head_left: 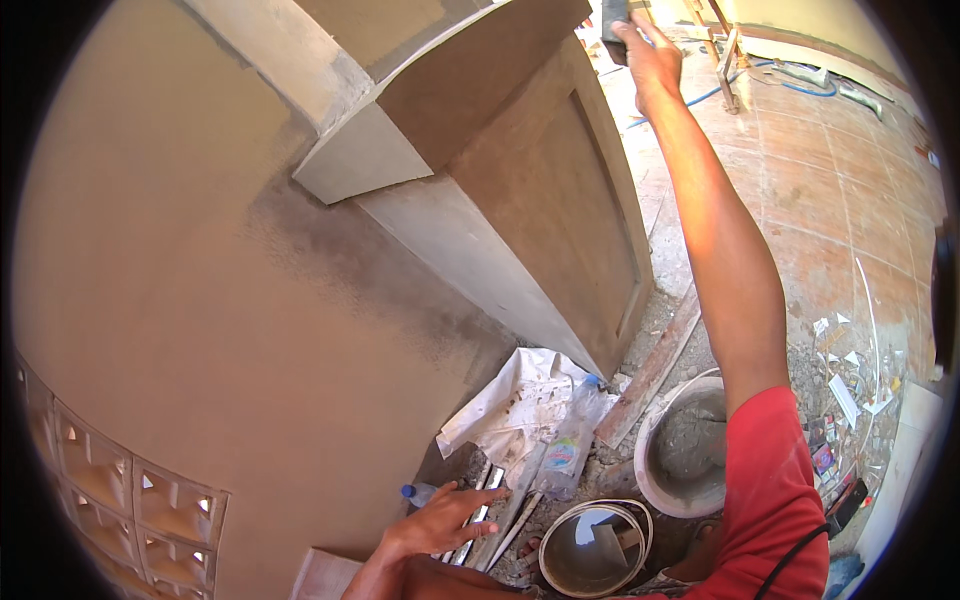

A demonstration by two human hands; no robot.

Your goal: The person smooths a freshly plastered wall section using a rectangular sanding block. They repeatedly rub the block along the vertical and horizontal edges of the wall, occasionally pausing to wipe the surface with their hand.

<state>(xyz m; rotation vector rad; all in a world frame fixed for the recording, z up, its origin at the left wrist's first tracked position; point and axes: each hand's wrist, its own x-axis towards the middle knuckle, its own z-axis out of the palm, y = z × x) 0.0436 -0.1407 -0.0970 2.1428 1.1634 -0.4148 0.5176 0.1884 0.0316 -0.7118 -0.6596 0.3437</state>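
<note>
My right hand (652, 60) is raised at the top, gripping a dark block-like tool (615, 32) just beyond the upper corner of a plastered pillar (530, 200) with a recessed panel and a stepped, pale top band. My left hand (450, 520) is low in the picture, empty, fingers apart, above some long strips (505, 530) near a small capped plastic bottle (425, 493). Below the pillar lie a crumpled white sack (510, 395) and a larger plastic bottle (568, 445). A bucket of grey mortar (685, 445) stands beside a bucket of cloudy water (590, 550).
A plastered wall (180, 280) with vent blocks (100, 480) fills the left. A plank (650, 370) lies by the pillar's foot. The tiled floor (810, 180) on the right holds a blue hose (690, 103), wooden legs (725, 70) and scattered debris (845, 400).
</note>
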